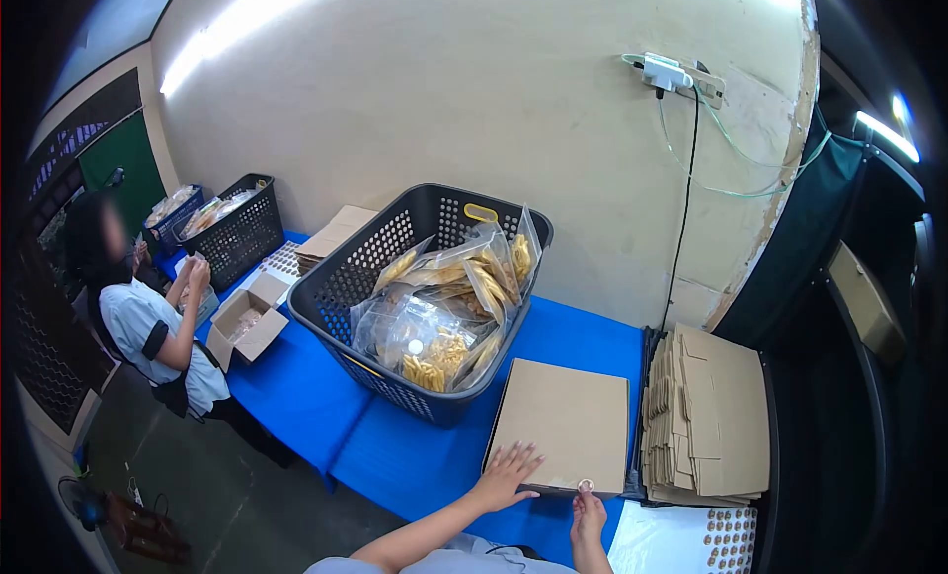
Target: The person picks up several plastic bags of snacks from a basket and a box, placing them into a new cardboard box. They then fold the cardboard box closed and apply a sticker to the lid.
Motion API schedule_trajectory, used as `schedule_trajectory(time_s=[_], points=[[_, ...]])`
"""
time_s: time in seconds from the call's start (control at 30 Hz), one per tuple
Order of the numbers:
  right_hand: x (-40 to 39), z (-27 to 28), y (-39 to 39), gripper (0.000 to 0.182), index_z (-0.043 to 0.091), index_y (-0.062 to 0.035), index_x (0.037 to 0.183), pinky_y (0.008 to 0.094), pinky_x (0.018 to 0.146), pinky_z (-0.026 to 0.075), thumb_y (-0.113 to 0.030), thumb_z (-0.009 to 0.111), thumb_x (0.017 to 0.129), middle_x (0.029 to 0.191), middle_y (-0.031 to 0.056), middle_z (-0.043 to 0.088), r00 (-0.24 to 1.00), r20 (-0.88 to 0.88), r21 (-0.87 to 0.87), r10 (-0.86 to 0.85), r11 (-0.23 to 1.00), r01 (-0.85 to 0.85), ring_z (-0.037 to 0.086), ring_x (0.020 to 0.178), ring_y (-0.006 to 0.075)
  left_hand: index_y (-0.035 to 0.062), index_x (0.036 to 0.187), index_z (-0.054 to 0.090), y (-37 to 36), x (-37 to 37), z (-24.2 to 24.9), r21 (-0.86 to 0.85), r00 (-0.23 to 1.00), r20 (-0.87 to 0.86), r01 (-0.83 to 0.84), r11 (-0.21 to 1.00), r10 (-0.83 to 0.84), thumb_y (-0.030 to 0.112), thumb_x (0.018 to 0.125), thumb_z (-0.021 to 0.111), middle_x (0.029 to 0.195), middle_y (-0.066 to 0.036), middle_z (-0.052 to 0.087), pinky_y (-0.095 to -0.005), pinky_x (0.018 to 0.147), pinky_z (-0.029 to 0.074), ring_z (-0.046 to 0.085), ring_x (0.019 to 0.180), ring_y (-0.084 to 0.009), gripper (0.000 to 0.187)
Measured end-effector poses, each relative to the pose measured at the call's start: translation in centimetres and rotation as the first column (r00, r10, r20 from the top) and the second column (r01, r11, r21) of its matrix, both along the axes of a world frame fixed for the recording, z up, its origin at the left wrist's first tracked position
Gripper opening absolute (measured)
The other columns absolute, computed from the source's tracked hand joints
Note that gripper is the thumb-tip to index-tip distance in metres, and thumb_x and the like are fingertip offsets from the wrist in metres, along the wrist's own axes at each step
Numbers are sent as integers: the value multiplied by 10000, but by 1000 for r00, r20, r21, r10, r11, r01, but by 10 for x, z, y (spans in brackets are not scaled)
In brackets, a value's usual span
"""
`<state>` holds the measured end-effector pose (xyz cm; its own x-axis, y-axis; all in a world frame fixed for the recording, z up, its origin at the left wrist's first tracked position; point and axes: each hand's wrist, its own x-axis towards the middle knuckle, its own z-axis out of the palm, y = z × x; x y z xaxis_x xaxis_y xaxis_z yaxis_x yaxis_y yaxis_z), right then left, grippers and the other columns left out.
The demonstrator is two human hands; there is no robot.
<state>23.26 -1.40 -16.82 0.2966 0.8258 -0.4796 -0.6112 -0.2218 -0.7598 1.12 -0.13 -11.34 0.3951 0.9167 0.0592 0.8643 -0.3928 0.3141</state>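
A closed cardboard box (568, 416) lies on the blue-covered table. My left hand (506, 478) rests on its near left part with fingers spread, holding nothing. At the box's near edge, my right hand (589, 515) pinches a small round sticker (586, 485) between its fingertips. Just behind the box to the left stands a black perforated basket (326, 312) filled with clear bags of yellow snacks (434, 362).
Flattened cardboard boxes (726, 416) are stacked at the right, behind a sheet of round stickers (729, 539). A co-worker (148, 317) stands at the left near an open box (252, 322) and another black basket (242, 233). A black cable (686, 218) hangs down the wall.
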Motion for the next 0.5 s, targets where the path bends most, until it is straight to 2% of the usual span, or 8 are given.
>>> schedule_trajectory(time_s=[0.23, 0.4, 0.5], points=[[3, 8, 0, 241, 512, -43, 901, 248, 634, 508, -85, 728, 804, 759, 64, 585, 999, -30, -42, 22, 999, -24, 597, 700, 148, 237, 1496, 128, 0, -1, -2, -3, 1000, 12, 5, 1000, -5, 541, 882, 494, 1556, -109, 80, -528, 1136, 65, 65, 1428, -343, 776], [8, 9, -9, 215, 543, -1, 989, 241, 617, 524, -42, 681, 829, 836, 82, 616, 992, -81, 3, 98, 995, -98, 605, 710, 144, 241, 1496, 128, 0, -2, -3, 3, 1000, 14, 8, 1000, -8, 526, 883, 501, 1556, -110, 79, -533, 1134, 69, 70, 1427, -346, 772], [5, 21, -17, 192, 571, 6, 993, 240, 620, 522, -45, 671, 837, 858, 84, 628, 989, -106, -35, 99, 994, -104, 605, 707, 140, 243, 1496, 128, 0, -1, -1, -8, 1000, 13, 8, 1000, -7, 488, 869, 546, 1554, -112, 86, -537, 1132, 79, 78, 1427, -347, 793]])
